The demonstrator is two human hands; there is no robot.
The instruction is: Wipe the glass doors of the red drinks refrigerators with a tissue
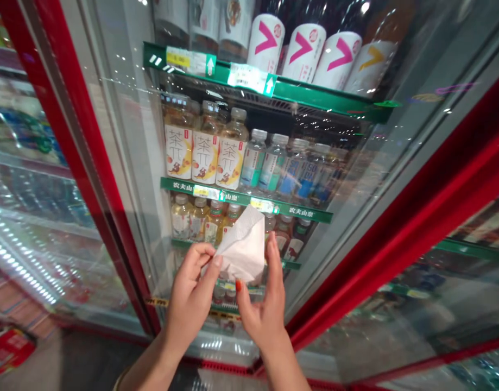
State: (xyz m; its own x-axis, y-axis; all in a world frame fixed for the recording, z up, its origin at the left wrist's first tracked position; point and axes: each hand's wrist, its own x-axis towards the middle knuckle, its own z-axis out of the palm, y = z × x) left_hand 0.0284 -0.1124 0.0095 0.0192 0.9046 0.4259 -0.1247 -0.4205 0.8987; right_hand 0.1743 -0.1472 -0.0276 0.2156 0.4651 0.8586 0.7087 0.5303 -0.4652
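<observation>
Left hand point(188, 298) and right hand point(265, 309) holding a white paper tissue point(244, 247) before a red-framed glass cooler door point(139, 136)

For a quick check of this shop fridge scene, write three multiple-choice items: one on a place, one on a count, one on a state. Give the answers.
1. Where is the white paper tissue?
A) Between the left hand and the right hand
B) On a green shelf
C) On the floor

2. How many pink chevrons show on the highest shelf in view?
A) One
B) Three
C) Six

3. How do the tea bottles stand?
A) On their sides
B) Upside down
C) Upright

Answers: 1 A, both hands grip it. 2 B, three are pink; the yellow chevron is apart. 3 C, caps point up.
</observation>
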